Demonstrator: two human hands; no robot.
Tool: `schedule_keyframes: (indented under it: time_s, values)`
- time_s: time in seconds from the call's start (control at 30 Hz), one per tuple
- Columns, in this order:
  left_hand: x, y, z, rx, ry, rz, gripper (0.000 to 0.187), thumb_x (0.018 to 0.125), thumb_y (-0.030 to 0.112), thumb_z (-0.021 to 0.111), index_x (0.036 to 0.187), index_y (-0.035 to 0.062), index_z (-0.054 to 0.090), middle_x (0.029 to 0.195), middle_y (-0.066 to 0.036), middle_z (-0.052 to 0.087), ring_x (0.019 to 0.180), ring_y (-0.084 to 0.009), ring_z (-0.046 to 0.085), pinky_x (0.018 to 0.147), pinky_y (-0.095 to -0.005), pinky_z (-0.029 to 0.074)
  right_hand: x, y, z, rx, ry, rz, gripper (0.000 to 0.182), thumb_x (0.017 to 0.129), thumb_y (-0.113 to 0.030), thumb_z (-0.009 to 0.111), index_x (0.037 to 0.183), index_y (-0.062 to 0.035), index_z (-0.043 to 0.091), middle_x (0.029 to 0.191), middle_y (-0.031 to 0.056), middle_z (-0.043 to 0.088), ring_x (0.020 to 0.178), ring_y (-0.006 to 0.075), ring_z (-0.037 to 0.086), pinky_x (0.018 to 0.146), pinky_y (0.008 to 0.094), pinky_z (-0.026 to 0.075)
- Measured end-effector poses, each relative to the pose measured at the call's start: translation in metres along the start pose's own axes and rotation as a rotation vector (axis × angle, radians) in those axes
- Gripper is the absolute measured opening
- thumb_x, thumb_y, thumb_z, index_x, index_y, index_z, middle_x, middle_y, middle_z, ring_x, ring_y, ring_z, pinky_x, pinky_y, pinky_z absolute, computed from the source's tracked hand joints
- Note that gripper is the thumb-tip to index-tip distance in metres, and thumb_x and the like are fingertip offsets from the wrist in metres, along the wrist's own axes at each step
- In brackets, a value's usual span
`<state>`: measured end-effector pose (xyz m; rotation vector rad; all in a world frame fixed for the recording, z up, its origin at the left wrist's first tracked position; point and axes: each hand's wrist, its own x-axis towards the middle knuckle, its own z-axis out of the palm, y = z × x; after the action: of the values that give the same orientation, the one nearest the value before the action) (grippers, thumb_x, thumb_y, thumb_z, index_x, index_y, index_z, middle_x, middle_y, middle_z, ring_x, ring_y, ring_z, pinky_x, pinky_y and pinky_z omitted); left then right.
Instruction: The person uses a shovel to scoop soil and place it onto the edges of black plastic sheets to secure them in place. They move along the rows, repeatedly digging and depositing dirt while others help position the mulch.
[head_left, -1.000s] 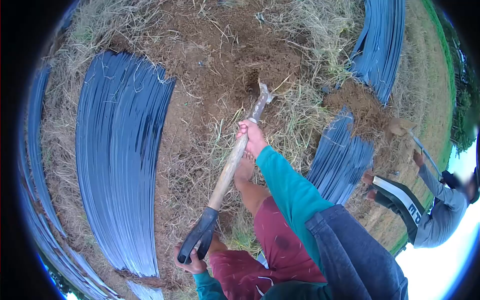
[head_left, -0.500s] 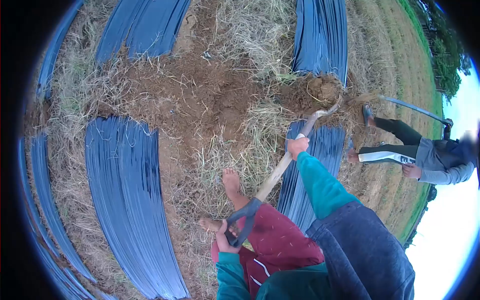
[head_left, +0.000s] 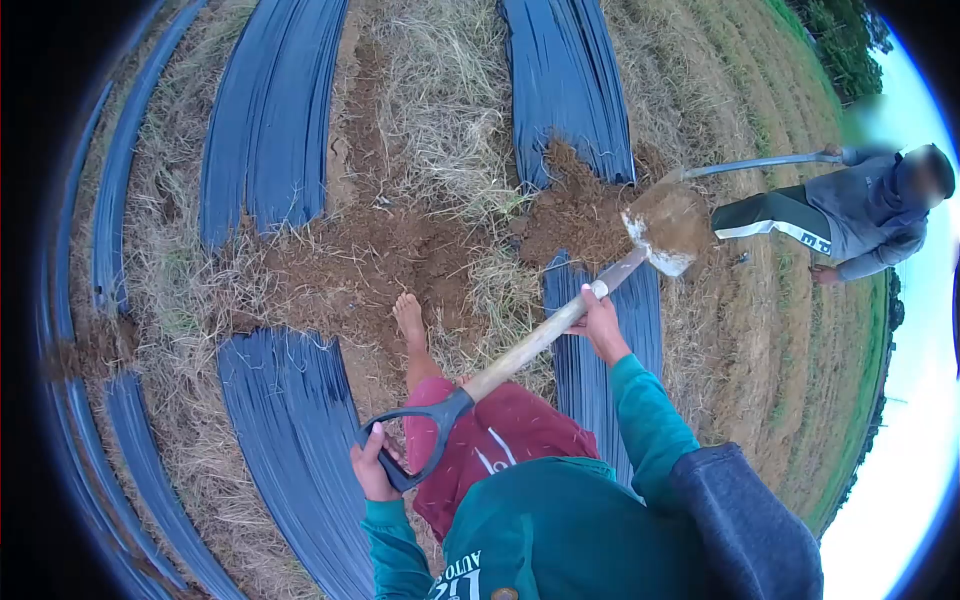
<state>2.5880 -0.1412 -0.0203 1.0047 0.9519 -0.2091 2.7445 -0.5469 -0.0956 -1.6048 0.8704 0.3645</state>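
Both hands grip the shovel (head_left: 540, 345), left hand (head_left: 372, 468) at its handle, right hand (head_left: 600, 322) seemingly near the soil-laden blade.

Soil (head_left: 672, 222) on shovel blade (head_left: 664, 232), above plastic strip (head_left: 600, 340).

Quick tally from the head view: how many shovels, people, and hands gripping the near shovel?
Shovels: 2, the near shovel and the co-worker's shovel
People: 2, the wearer and the co-worker
Hands on the near shovel: 2, left hand and right hand
Total: 6
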Motion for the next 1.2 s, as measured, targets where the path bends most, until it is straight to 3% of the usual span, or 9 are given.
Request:
schedule_keyframes:
  time_s: [0.1,0.2,0.3,0.43,0.47,0.7,0.8,1.1,1.2]
  values:
    - [-0.035,0.130,0.050,0.519,-0.077,0.641,0.041,0.079,0.033,0.080,0.067,0.0052,0.053,0.057,-0.003,0.047,0.048,-0.0199,0.048,0.050,-0.0335,0.038,-0.041,-0.052,0.003,-0.474,-0.486,0.001,0.055,0.103,-0.052,0.042,0.114,-0.0001,0.057,0.094,0.0142,0.065,0.083,0.0218,0.069,0.068,0.0365,0.057]
    - [-0.030,0.221,0.094,1.162,-0.199,1.243,0.043,0.070,0.032,0.085,0.067,0.0047,0.053,0.058,-0.007,0.047,0.052,-0.0278,0.048,0.054,-0.0385,0.038,-0.099,-0.070,0.027,-1.252,-0.574,0.148,0.067,0.098,-0.061,0.043,0.102,0.0019,0.067,0.095,0.0209,0.069,0.090,0.0334,0.069,0.079,0.0445,0.054]
    - [0.016,0.259,0.124,1.275,-0.268,1.318,0.042,0.067,0.030,0.086,0.071,0.0030,0.054,0.063,-0.013,0.048,0.060,-0.0342,0.048,0.056,-0.0432,0.036,-0.123,-0.016,0.042,-1.288,-0.434,0.092,0.059,0.099,-0.052,0.046,0.103,0.0027,0.068,0.096,0.0253,0.070,0.096,0.0431,0.065,0.087,0.0526,0.049]
    - [0.112,0.280,0.118,1.466,-0.272,1.072,0.034,0.072,0.028,0.084,0.079,0.0020,0.063,0.068,-0.014,0.058,0.064,-0.0366,0.057,0.061,-0.0449,0.043,-0.136,-0.082,0.047,-0.948,-0.382,0.094,0.044,0.099,-0.041,0.049,0.101,-0.0006,0.068,0.094,0.0222,0.069,0.092,0.0374,0.066,0.082,0.0483,0.050]
    - [0.124,0.300,0.120,1.343,-0.092,0.889,0.032,0.076,0.029,0.081,0.088,0.0014,0.069,0.073,-0.016,0.065,0.069,-0.0376,0.063,0.065,-0.0448,0.047,-0.148,-0.112,0.047,-0.900,-0.415,0.149,0.041,0.099,-0.038,0.050,0.096,-0.0008,0.067,0.091,0.0213,0.068,0.089,0.0365,0.066,0.080,0.0472,0.049]
    - [0.198,0.383,0.176,1.312,-0.061,0.866,0.031,0.081,0.031,0.077,0.090,0.0023,0.071,0.076,-0.021,0.067,0.070,-0.0403,0.064,0.065,-0.0456,0.048,-0.180,-0.124,0.080,-0.622,-0.202,0.179,0.038,0.100,-0.035,0.052,0.087,-0.0013,0.062,0.071,0.0115,0.062,0.066,0.0226,0.060,0.065,0.0374,0.047]
    - [0.213,0.395,0.202,1.338,-0.087,0.859,0.031,0.080,0.031,0.078,0.089,0.0015,0.071,0.076,-0.021,0.068,0.072,-0.0403,0.065,0.067,-0.0448,0.050,-0.169,-0.120,0.094,-0.643,-0.064,0.131,0.036,0.099,-0.032,0.053,0.084,0.0002,0.061,0.071,0.0186,0.059,0.068,0.0327,0.059,0.067,0.0425,0.045]
    - [0.220,0.398,0.242,1.341,-0.167,0.799,0.033,0.080,0.029,0.078,0.090,-0.0021,0.071,0.074,-0.020,0.067,0.068,-0.0375,0.064,0.066,-0.0419,0.049,-0.097,-0.130,0.077,-0.478,0.051,0.037,0.038,0.098,-0.031,0.057,0.079,0.0027,0.056,0.063,0.0139,0.048,0.061,0.0172,0.046,0.061,0.0395,0.041]
    - [0.222,0.387,0.272,1.334,-0.140,0.847,0.029,0.082,0.026,0.077,0.087,-0.0027,0.070,0.067,-0.014,0.063,0.061,-0.0255,0.058,0.063,-0.0382,0.046,-0.085,-0.141,0.062,-0.447,0.022,0.067,0.038,0.097,-0.031,0.057,0.078,0.0027,0.057,0.062,0.0141,0.049,0.059,0.0190,0.047,0.060,0.0401,0.041]
